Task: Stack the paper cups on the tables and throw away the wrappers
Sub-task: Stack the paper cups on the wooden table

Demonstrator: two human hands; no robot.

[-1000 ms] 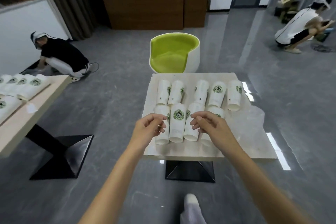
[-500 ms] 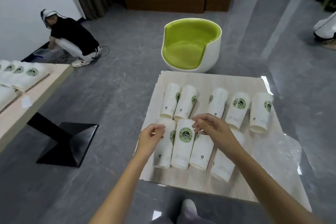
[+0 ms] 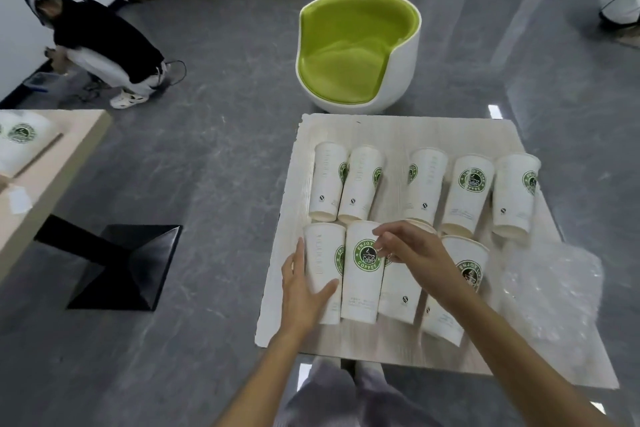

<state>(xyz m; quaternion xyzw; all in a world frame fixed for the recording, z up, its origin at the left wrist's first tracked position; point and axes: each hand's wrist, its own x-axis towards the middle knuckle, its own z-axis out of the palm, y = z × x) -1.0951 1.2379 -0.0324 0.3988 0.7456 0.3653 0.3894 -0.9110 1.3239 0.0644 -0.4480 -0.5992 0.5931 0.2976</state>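
Nine paper cups (image 3: 469,191), one wrapper (image 3: 554,288) on table (image 3: 381,128) — left grip (image 3: 301,291) spread against one, right grip (image 3: 415,253) curled, hold unclear.

So the front row of paper cups (image 3: 362,274) is packed tight, lying side by side, and the left three touch, so there's no finger slot there. The back row (image 3: 467,194) is looser, with a clear gap between its second and third cup from the left. The rows nearly meet. There's bare table (image 3: 398,130) along the far edge and a thinner strip at the near edge. A crumpled clear wrapper (image 3: 550,291) hogs the near right part. The left hand (image 3: 301,288) lies against the leftmost front cup, and the right hand (image 3: 415,250) hovers over the row's middle. A green chair (image 3: 356,52) crowds the far side.
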